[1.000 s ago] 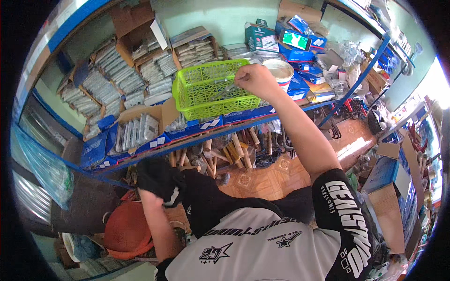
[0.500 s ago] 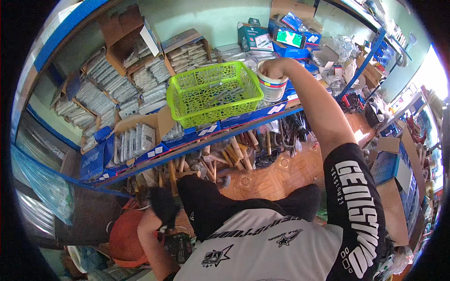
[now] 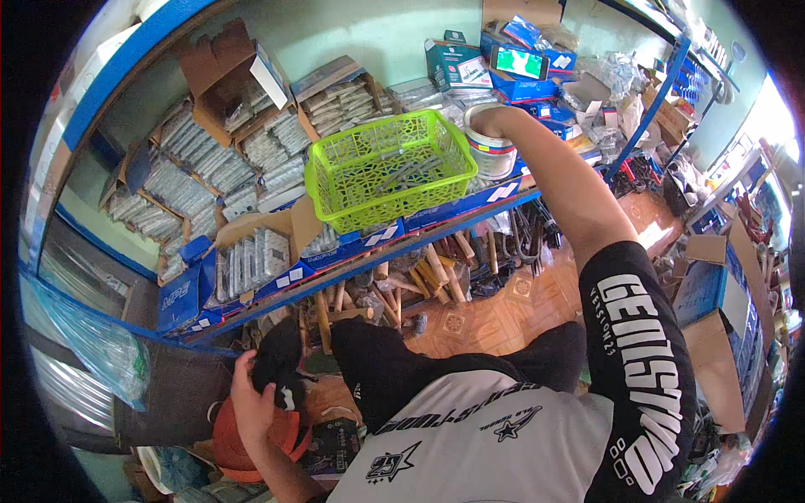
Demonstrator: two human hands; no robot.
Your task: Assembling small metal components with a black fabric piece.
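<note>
tub (image 3: 489, 147) on shelf edge (image 3: 470, 201), right hand (image 3: 493, 120) closed over its rim; could tip off. left hand (image 3: 251, 402) clutches dark cloth (image 3: 277, 365).

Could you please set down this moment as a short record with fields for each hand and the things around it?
Setting: blue metal shelf crowded with hardware boxes
Right hand: raised to the shelf, resting on the rim of a round tin
Beside the tin: lime green plastic basket on the shelf edge, grey metal parts inside
Left hand: low, gripping a black object, kind unclear
Under the left hand: orange round thing
</note>
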